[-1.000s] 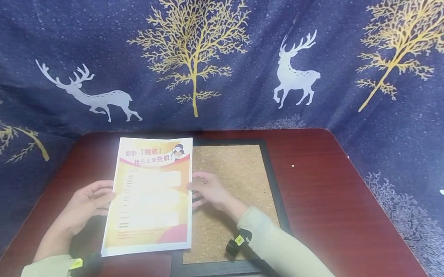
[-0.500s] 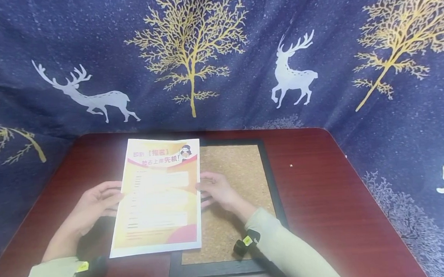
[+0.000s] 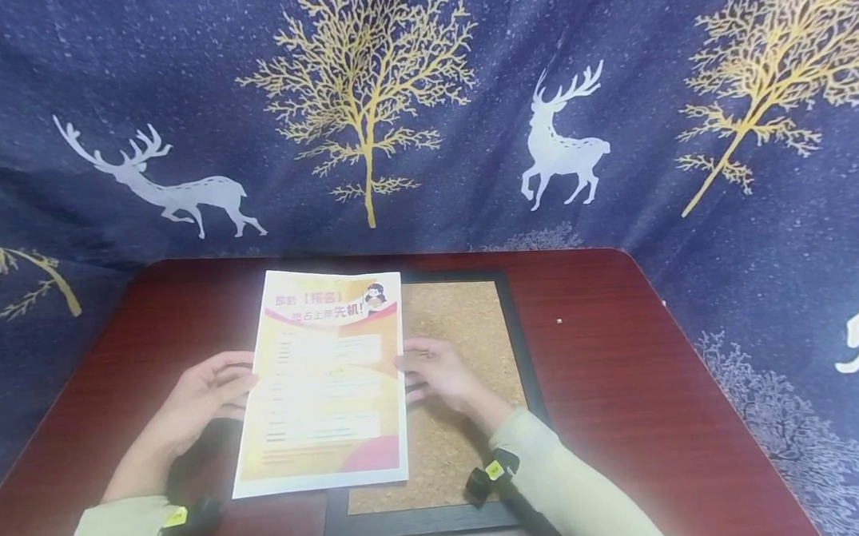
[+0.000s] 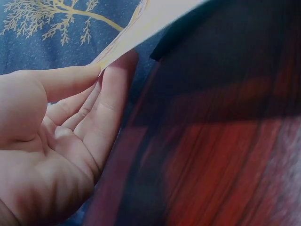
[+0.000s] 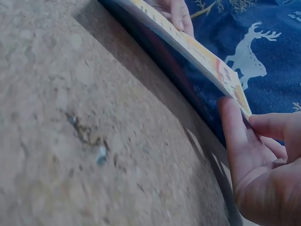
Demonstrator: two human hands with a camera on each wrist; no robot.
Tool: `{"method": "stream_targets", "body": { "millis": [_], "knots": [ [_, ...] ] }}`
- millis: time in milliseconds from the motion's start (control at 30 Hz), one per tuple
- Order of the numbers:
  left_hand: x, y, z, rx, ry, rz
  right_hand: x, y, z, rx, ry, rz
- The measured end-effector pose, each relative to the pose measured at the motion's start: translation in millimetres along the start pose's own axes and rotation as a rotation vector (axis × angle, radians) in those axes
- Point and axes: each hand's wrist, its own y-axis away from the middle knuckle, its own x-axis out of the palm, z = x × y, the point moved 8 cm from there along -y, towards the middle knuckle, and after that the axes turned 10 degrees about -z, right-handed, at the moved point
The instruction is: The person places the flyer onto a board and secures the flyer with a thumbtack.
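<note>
A printed paper sheet [image 3: 327, 384], yellow and orange with red lettering and a small cartoon figure, is held up in front of me by both hands. My left hand [image 3: 208, 397] pinches its left edge between thumb and fingers, as the left wrist view also shows. On the opposite edge, my right hand [image 3: 441, 371] pinches the sheet [image 5: 207, 61] in the same way. Behind and below the paper lies a cork board [image 3: 468, 330] with a black frame [image 3: 426, 522]; the sheet covers part of its left side and stands apart from it in the right wrist view.
The board lies on a dark red wooden table [image 3: 622, 403]. A tiny pale speck [image 3: 559, 321] sits to the board's right. Behind the table hangs a blue cloth [image 3: 455, 187] printed with deer and trees. A small scuffed mark [image 5: 89, 136] shows on the cork.
Both hands have carried the paper sheet to the right, so it covers more of the cork board. Their pinch on its edges looks the same.
</note>
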Motion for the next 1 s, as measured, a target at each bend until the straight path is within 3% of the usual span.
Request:
{"method": "stream_targets", "body": {
  "millis": [533, 1000],
  "knots": [
    [32.8, -12.6, -9.4, 0.003, 0.05, 0.08, -31.7, 4, 4, 0.005, 0.034, -0.033],
    [54.8, -23.1, -8.8, -0.045, 0.048, 0.093, -56.7, 8, 2, 0.005, 0.044, -0.097]
  ]
}}
